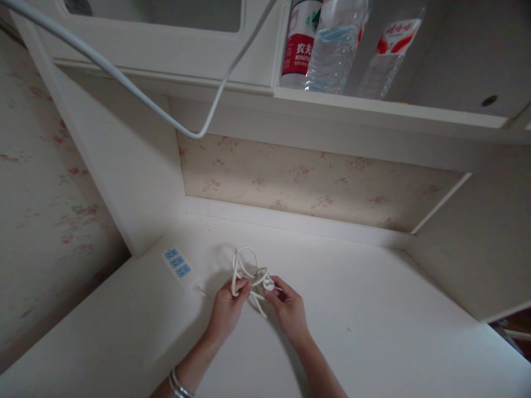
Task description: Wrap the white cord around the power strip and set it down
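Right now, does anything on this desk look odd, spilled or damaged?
No spill or damage stands out; only the white cord of the power strip looks untidy, bunched in uneven loops between the left hand and right hand.

The left hand (229, 301) hid part of the cream cord (234, 276); the view's top edge cropped the overhead cable (124, 84) and red-and-black-labelled bottle (297, 52).

The looped cream-white cord (235, 269) has a smooth, rubbery-looking sheath; the small round white plug (269, 283) and the long white power strip with blue socket panels (177, 263) look like hard plastic. The broad white tabletop (352, 293) is smooth with a soft sheen, the silver bracelet (177, 385) shiny metal, the clear ribbed bottle (334, 52) thin glossy plastic.
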Action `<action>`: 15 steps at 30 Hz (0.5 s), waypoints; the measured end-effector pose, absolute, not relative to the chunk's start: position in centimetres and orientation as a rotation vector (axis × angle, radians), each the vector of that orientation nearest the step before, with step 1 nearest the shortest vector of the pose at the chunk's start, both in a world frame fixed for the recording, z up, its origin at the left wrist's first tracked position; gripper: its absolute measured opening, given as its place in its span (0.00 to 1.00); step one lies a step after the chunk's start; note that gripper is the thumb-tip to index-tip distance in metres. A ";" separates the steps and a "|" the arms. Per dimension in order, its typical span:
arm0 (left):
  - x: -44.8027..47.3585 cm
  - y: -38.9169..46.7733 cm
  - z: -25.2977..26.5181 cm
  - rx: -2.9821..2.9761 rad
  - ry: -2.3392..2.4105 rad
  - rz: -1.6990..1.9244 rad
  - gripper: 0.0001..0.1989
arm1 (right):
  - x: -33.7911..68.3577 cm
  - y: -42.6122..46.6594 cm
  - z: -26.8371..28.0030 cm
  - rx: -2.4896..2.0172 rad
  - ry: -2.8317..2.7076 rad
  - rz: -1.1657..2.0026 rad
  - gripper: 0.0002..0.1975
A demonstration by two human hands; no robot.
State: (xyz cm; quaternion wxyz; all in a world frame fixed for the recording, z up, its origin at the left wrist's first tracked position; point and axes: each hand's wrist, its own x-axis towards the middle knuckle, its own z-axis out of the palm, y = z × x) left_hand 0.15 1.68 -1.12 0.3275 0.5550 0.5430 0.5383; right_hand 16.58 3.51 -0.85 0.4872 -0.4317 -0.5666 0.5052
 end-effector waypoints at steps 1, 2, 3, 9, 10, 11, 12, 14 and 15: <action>0.1 1.6 -1.1 1.474 1.431 1.401 0.17 | 16.1 3.3 -0.9 -1.056 -1.379 1.230 0.20; 0.1 1.6 -1.0 1.491 1.440 1.397 0.16 | 15.7 3.2 -1.0 -1.078 -1.380 1.223 0.21; 0.0 1.6 -0.9 1.509 1.446 1.391 0.16 | 15.5 3.1 -1.1 -1.107 -1.386 1.208 0.21; 0.5 1.2 0.0 1.647 1.369 1.349 0.13 | 15.8 3.4 -1.2 -1.110 -1.392 1.228 0.20; 0.6 1.2 0.1 1.655 1.353 1.349 0.13 | 15.7 3.5 -1.3 -1.080 -1.336 1.274 0.22; 0.7 1.2 0.1 1.660 1.340 1.347 0.12 | 15.7 3.5 -1.3 -1.052 -1.272 1.319 0.24; 0.8 1.1 0.1 1.666 1.328 1.339 0.12 | 15.6 3.5 -1.4 -1.026 -1.210 1.355 0.27; 0.8 1.1 0.1 1.678 1.311 1.319 0.11 | 15.3 3.5 -1.5 -0.983 -1.128 1.395 0.31; 0.8 1.1 0.0 1.684 1.306 1.312 0.11 | 15.3 3.5 -1.6 -0.961 -1.106 1.402 0.33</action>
